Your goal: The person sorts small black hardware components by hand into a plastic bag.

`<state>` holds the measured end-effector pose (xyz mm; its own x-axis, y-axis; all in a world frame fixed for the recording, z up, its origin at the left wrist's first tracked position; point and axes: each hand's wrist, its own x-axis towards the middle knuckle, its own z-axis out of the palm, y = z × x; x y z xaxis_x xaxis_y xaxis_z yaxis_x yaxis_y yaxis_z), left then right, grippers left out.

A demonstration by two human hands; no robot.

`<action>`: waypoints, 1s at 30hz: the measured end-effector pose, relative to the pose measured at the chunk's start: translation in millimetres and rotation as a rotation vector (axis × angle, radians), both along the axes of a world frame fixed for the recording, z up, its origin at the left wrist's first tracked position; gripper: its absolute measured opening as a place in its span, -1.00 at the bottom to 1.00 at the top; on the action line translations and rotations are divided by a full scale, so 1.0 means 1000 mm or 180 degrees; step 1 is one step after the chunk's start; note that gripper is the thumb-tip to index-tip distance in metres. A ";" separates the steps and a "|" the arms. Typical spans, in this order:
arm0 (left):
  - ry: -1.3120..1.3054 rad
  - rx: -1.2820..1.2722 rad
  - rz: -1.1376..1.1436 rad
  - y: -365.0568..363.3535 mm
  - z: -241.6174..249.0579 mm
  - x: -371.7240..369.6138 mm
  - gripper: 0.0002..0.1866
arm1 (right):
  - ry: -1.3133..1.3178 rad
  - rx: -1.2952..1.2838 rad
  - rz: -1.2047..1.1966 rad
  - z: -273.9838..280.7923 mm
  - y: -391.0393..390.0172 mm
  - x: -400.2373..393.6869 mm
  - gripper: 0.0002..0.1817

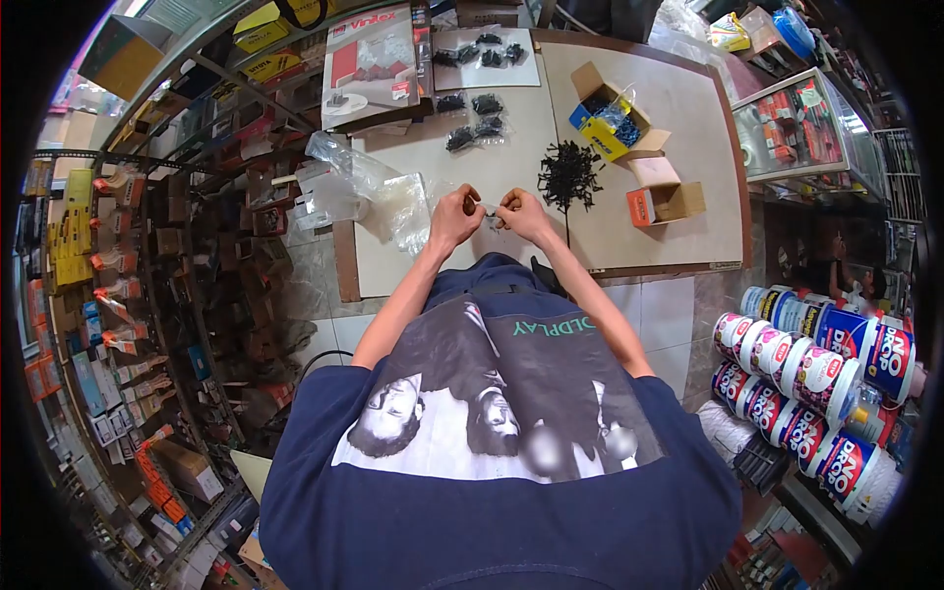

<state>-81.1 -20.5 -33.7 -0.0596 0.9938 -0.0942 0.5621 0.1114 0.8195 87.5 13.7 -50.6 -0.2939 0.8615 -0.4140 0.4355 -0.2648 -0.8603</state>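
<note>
Near the table's front edge, my left hand (457, 214) and my right hand (524, 213) face each other with fingers pinched. Between them is a small clear plastic bag (492, 211), gripped from both sides; what is inside it is too small to make out. Just right of my right hand lies a loose heap of black screws (568, 177). Clear plastic bags (405, 211) lie in a pile to the left of my left hand. Farther back are several small filled bags of black pieces (487, 103), some on a white sheet (526, 69).
An open yellow box (602, 138) holds dark bluish pieces, and an open orange box (641, 206) lies nearby. A large Vinilex box (372, 69) stands at the table's back left. Crowded shelves (128, 295) flank the left; stacked paint tubs (787, 369) stand at the right.
</note>
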 end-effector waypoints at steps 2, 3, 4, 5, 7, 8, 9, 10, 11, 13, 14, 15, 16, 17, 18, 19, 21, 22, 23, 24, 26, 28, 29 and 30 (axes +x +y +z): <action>-0.0067 0.0007 -0.0031 -0.003 -0.014 -0.003 -0.78 | -0.0248 -0.0034 0.0094 -0.006 -0.003 0.002 -0.75; -0.0137 0.0014 -0.0047 -0.003 -0.013 -0.004 -0.76 | -0.0113 -0.0143 0.0130 -0.005 -0.005 0.003 -0.74; -0.0141 0.0021 -0.0056 -0.002 -0.013 -0.005 -0.76 | 0.0021 -0.0249 0.0167 -0.005 -0.004 0.004 -0.72; -0.0182 -0.0088 -0.0071 -0.002 -0.013 -0.005 -0.73 | 0.0014 -0.0255 0.0162 -0.005 -0.003 0.007 -0.72; -0.0228 -0.0215 -0.0085 -0.006 -0.014 -0.005 -0.70 | 0.0284 -0.0378 -0.0080 0.005 0.002 0.012 -0.69; -0.0165 -0.0141 -0.0125 -0.007 -0.015 -0.005 -0.66 | 0.0146 -0.0152 -0.0310 -0.006 0.008 0.017 -0.68; -0.0102 -0.0065 -0.0163 -0.008 -0.015 -0.006 -0.62 | 0.0141 -0.0158 -0.0307 -0.008 0.011 0.026 -0.68; -0.0105 -0.0069 -0.0162 -0.009 -0.025 -0.008 -0.62 | -0.0407 0.0384 -0.0540 -0.011 0.015 0.035 -0.68; -0.0087 0.0075 -0.0295 -0.010 -0.038 -0.010 -0.58 | -0.0956 0.0934 -0.0771 -0.012 0.019 0.045 -0.68; -0.0068 0.0226 -0.0424 -0.010 -0.038 -0.010 -0.54 | -0.1261 0.1417 -0.0910 -0.026 0.027 0.065 -0.64; 0.0095 0.0322 -0.0562 -0.013 -0.030 -0.009 -0.49 | -0.1566 0.1891 -0.1052 -0.034 0.031 0.074 -0.60; 0.0256 0.0415 -0.0705 -0.015 -0.025 -0.007 -0.43 | -0.1573 0.1887 -0.1058 -0.035 0.034 0.080 -0.60; 0.0251 0.0413 -0.0715 -0.016 -0.025 -0.006 -0.43 | -0.1637 0.1896 -0.0946 -0.036 0.038 0.086 -0.59; 0.0159 0.0216 -0.0782 -0.016 -0.025 -0.006 -0.38 | -0.1698 0.1904 -0.0833 -0.038 0.040 0.091 -0.58; 0.0070 0.0020 -0.0846 -0.017 -0.025 -0.007 -0.33 | -0.1714 0.2026 -0.0806 -0.035 0.041 0.091 -0.58; 0.0070 0.0021 -0.0848 -0.016 -0.027 -0.007 -0.33 | -0.1715 0.2026 -0.0809 -0.032 0.041 0.092 -0.58; 0.0024 -0.0055 -0.0902 -0.015 -0.034 -0.009 -0.30 | -0.1621 0.1272 -0.0785 -0.027 0.042 0.092 -0.57; 0.0027 -0.0059 -0.0893 -0.015 -0.037 -0.009 -0.30 | -0.1616 0.1271 -0.0776 -0.031 0.043 0.092 -0.57; -0.0030 -0.0063 -0.0850 -0.015 -0.041 -0.010 -0.30 | -0.1620 0.1289 -0.0752 -0.034 0.044 0.092 -0.58; -0.0087 -0.0065 -0.0808 -0.016 -0.043 -0.010 -0.31 | -0.1623 0.1307 -0.0731 -0.036 0.045 0.091 -0.58; -0.0026 -0.0101 -0.0774 -0.017 -0.047 -0.012 -0.34 | -0.1584 0.1256 -0.0715 -0.040 0.046 0.092 -0.61; 0.0032 -0.0133 -0.0745 -0.018 -0.052 -0.013 -0.36 | -0.1547 0.1207 -0.0705 -0.037 0.046 0.091 -0.64; 0.0102 -0.0051 -0.0745 -0.018 -0.055 -0.013 -0.39 | -0.1571 0.1157 -0.0640 -0.035 0.046 0.092 -0.67; 0.0171 0.0032 -0.0745 -0.019 -0.058 -0.014 -0.42 | -0.1594 0.1106 -0.0576 -0.035 0.045 0.092 -0.70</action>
<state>-95.2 -39.2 -91.7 0.1678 0.9820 -0.0872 0.6146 -0.0350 0.7881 179.8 59.1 -85.4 0.0256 0.9882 -0.1507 0.7819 -0.1137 -0.6130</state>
